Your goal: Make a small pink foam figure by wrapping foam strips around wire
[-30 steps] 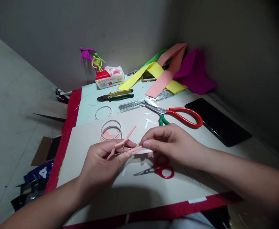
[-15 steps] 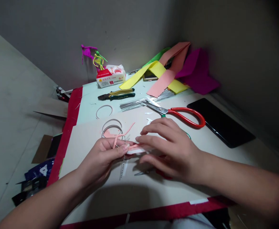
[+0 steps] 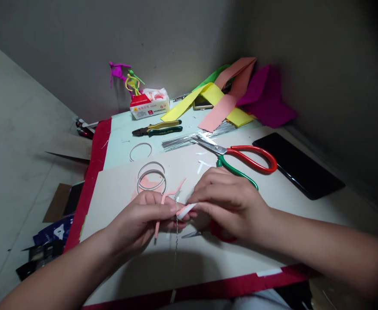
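Between the thumb and fingers of my left hand point(image 3: 145, 213) is a small wire figure point(image 3: 157, 228), its limbs partly wrapped in pink paper. A bare twisted wire point(image 3: 176, 237) hangs down from it. My right hand point(image 3: 230, 198) pinches the free end of a narrow pink-and-white strip point(image 3: 186, 211), whose other end meets the figure at my left fingertips. Just beyond my left hand lie rings of tape point(image 3: 165, 181). Under my right hand, small scissors point(image 3: 192, 234) show a blade and some red handle; a green handle point(image 3: 240, 173) sticks out behind it.
Red-handled scissors point(image 3: 251, 150), pliers point(image 3: 159, 128) and a bundle of thin wires point(image 3: 182, 141) lie further back. A black phone-like slab point(image 3: 305, 168) is at the right. Crepe paper strips point(image 3: 219, 113), a tissue pack point(image 3: 150, 105) and small coloured figures point(image 3: 132, 82) stand along the wall.
My right fingers, spread apart before, have closed on the strip's end. The figure has turned and shifted slightly right in my left hand, so a pink limb now points down.
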`<state>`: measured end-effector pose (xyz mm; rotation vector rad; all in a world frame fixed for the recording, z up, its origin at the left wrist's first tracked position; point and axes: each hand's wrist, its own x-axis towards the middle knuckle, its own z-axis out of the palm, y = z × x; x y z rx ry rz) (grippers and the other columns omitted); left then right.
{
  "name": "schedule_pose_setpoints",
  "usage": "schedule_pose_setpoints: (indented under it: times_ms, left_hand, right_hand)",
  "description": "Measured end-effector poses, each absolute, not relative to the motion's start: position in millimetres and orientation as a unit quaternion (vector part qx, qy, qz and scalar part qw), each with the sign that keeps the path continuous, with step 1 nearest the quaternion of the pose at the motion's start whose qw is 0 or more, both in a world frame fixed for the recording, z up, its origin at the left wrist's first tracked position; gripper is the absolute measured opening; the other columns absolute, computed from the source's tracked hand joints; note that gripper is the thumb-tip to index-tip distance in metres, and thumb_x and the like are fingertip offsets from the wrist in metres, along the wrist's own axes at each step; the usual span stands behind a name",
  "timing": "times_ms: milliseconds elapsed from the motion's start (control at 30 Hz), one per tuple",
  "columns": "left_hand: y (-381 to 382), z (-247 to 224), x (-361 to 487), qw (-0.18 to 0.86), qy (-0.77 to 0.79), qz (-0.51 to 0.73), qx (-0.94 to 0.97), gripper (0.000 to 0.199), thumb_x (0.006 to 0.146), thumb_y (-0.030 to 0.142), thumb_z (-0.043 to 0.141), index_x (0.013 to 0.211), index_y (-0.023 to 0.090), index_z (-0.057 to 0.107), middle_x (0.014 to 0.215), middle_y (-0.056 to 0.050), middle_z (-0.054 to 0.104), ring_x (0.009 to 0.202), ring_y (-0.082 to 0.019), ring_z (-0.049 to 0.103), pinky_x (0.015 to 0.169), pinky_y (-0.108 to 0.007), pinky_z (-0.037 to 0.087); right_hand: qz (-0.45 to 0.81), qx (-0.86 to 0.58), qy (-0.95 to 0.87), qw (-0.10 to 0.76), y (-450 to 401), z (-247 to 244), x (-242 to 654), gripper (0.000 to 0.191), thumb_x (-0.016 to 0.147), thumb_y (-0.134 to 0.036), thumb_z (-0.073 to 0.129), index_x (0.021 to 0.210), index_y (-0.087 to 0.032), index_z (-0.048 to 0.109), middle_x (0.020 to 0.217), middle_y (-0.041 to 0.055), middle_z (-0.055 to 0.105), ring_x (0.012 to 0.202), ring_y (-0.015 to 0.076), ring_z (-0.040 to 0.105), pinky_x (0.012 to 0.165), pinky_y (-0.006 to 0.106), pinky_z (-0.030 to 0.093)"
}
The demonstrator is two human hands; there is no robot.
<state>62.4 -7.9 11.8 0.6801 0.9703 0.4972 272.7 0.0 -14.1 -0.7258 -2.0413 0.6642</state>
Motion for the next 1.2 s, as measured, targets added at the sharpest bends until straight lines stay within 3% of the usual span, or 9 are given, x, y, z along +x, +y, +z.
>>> schedule_pose_setpoints:
  times_ms: [267, 433, 567, 733, 867, 1000, 1200]
  left_hand:
    - [-6, 11, 60, 0.812, 0.434, 0.200, 0.335, 0.016, 0.073, 0.026, 0.071, 0.072, 0.011, 0.077, 0.082, -0.012, 0.075, 0.075, -0.016, 0.066, 0.075, -0.025, 0.050]
    - [-7, 13, 58, 0.829, 0.413, 0.184, 0.331, 0.017, 0.069, 0.026, 0.070, 0.072, 0.011, 0.077, 0.081, -0.013, 0.075, 0.077, -0.019, 0.065, 0.078, -0.030, 0.049]
    - [-8, 13, 61, 0.806, 0.438, 0.181, 0.355, 0.014, 0.067, 0.023, 0.071, 0.068, 0.010, 0.075, 0.082, -0.012, 0.074, 0.074, -0.018, 0.062, 0.076, -0.031, 0.048]
    - [-10, 13, 64, 0.753, 0.466, 0.184, 0.427, 0.020, 0.072, 0.022, 0.067, 0.055, 0.012, 0.064, 0.058, -0.001, 0.061, 0.056, -0.009, 0.046, 0.051, -0.019, 0.035]
    - [-12, 17, 67, 0.729, 0.491, 0.183, 0.441, 0.024, 0.071, 0.016, 0.063, 0.049, 0.015, 0.054, 0.049, 0.004, 0.048, 0.048, -0.007, 0.035, 0.045, -0.019, 0.030]
    - [-10, 21, 70, 0.703, 0.518, 0.157, 0.461, 0.021, 0.070, 0.013, 0.060, 0.050, 0.015, 0.052, 0.047, 0.006, 0.044, 0.044, -0.005, 0.029, 0.041, -0.019, 0.024]
    - [-10, 21, 72, 0.696, 0.517, 0.139, 0.479, 0.026, 0.072, 0.018, 0.063, 0.049, 0.015, 0.051, 0.046, 0.006, 0.045, 0.044, -0.006, 0.031, 0.042, -0.020, 0.022]
  right_hand:
    - [0.340, -0.281, -0.797, 0.413, 4, -13, 274, 0.007, 0.084, -0.015, 0.067, 0.083, -0.017, 0.074, 0.076, 0.0048, 0.070, 0.075, 0.0157, 0.061, 0.078, 0.035, 0.044]
    - [0.413, -0.238, -0.773, 0.418, 11, -14, 275, 0.007, 0.083, -0.012, 0.068, 0.086, -0.016, 0.074, 0.080, 0.0059, 0.072, 0.079, 0.0153, 0.063, 0.082, 0.034, 0.046]
    - [0.360, -0.212, -0.796, 0.438, 14, -16, 276, 0.007, 0.082, -0.014, 0.069, 0.087, -0.015, 0.074, 0.080, 0.0068, 0.071, 0.078, 0.0164, 0.059, 0.080, 0.036, 0.046]
    - [0.232, -0.223, -0.844, 0.430, 6, -13, 278, 0.016, 0.082, -0.024, 0.069, 0.095, -0.015, 0.072, 0.090, 0.0085, 0.070, 0.087, 0.0209, 0.054, 0.083, 0.043, 0.043]
    - [0.148, -0.221, -0.864, 0.428, -4, -13, 277, 0.018, 0.083, -0.014, 0.062, 0.099, -0.016, 0.070, 0.100, 0.0084, 0.068, 0.098, 0.0246, 0.050, 0.086, 0.045, 0.040]
    - [0.142, -0.225, -0.871, 0.413, -9, -16, 274, 0.018, 0.083, -0.008, 0.056, 0.092, -0.015, 0.069, 0.099, 0.0063, 0.067, 0.097, 0.0234, 0.049, 0.086, 0.044, 0.038]
    - [0.186, -0.262, -0.859, 0.399, -12, -13, 268, 0.006, 0.085, -0.015, 0.061, 0.082, -0.013, 0.066, 0.098, 0.0082, 0.065, 0.099, 0.0228, 0.049, 0.087, 0.043, 0.039]
